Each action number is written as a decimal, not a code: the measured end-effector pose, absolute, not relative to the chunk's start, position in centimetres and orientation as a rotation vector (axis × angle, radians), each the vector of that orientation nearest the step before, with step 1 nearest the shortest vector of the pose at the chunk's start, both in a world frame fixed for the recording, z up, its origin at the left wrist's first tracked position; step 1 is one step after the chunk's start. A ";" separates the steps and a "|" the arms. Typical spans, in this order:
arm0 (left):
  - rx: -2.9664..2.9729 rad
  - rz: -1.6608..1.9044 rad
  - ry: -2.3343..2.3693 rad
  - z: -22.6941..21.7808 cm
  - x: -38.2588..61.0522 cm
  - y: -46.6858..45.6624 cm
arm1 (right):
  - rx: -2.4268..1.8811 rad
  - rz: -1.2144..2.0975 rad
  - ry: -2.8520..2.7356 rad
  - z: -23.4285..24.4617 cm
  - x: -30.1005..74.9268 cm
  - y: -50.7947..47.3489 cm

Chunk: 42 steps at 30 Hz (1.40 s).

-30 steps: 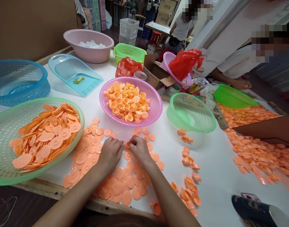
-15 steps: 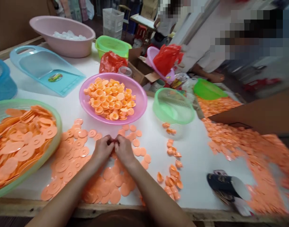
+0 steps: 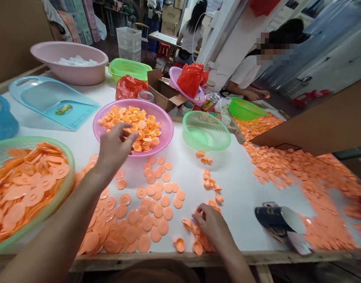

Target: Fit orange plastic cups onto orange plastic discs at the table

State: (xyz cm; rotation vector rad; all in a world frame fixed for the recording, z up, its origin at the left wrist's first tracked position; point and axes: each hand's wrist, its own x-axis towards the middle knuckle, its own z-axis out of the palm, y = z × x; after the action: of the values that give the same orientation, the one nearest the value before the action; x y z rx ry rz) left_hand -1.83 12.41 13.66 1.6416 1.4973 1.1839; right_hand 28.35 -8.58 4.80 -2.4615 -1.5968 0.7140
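My left hand [image 3: 114,147] reaches over the near rim of a pink bowl [image 3: 169,131], fingers apart and empty. Heaped inside the bowl are small orange toy cups [image 3: 139,125]. Low on the right, my right hand [image 3: 212,224] bends its fingers down onto a little pile of orange toy cups [image 3: 198,247], closed around one; its fingertips are partly hidden. A single orange cup [image 3: 179,245] with a handle lies left of that pile. Between my arms spread flat orange discs [image 3: 145,223], like toy saucers, loose and overlapping on the white tabletop.
At left a green basket [image 3: 69,157] holds larger piled orange discs. Behind stand a blue scoop [image 3: 80,114], a pink tub [image 3: 104,65] and a green colander [image 3: 207,135]. Rightward lie a dark cup-shaped object [image 3: 270,218], many orange pieces [image 3: 322,196] and a cardboard panel [image 3: 316,122]. Two people sit beyond.
My hands were together above the discs, fingers pinched on something small. Now they are apart: the left has moved up to the pink bowl, the right down to the loose cups. The view has shifted slightly.
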 end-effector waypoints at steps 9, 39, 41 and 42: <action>2.229 0.435 1.338 1.2 -3.2 3.3 | -1.911 1.136 -1.258 4.7 21.7 -2.4; 1.340 0.580 1.487 0.4 -2.0 5.5 | -1.797 0.904 -1.790 1.1 10.8 4.4; 1.303 0.612 1.478 0.2 -2.0 4.9 | -1.795 0.921 -1.741 1.3 10.5 4.3; 1.290 0.611 1.472 0.3 -2.1 4.6 | -1.788 0.940 -1.721 1.5 10.5 4.2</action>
State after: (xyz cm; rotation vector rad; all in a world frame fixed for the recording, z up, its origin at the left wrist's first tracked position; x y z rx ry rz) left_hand -2.05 4.61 0.31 1.2897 1.4715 0.6106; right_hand 10.48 4.23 1.50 -1.7877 -1.7209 0.9402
